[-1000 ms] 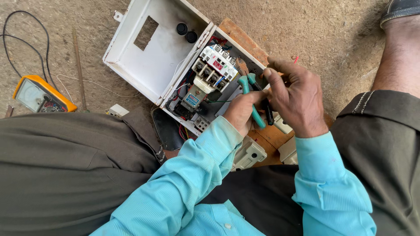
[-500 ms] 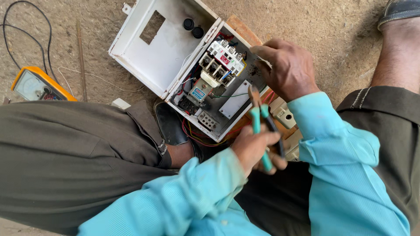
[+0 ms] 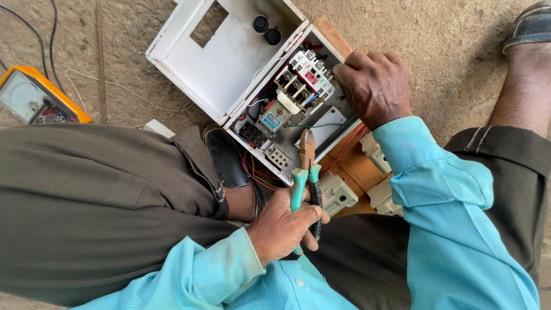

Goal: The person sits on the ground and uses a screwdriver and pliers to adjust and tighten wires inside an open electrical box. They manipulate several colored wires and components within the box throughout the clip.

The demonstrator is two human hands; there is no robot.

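Observation:
An open white electrical starter box (image 3: 229,63) lies on the ground, its lid swung back to the left and its wired contactor (image 3: 301,86) exposed. My right hand (image 3: 373,86) rests on the box's far right edge, fingers curled over the rim beside the contactor. My left hand (image 3: 284,227) grips a pair of pliers (image 3: 307,169) with teal handles, jaws pointing up toward the box's lower edge. Red and yellow wires (image 3: 258,172) loop out below the box.
A yellow analogue multimeter (image 3: 34,97) lies at the left with black leads. A wooden board (image 3: 359,166) under the box carries several beige switch sockets (image 3: 338,192). My knees in dark trousers frame the box; a shoe (image 3: 531,26) sits at top right.
My left hand with the pliers drew back from the box interior toward my lap. My right hand moved from the pliers up onto the box's right edge.

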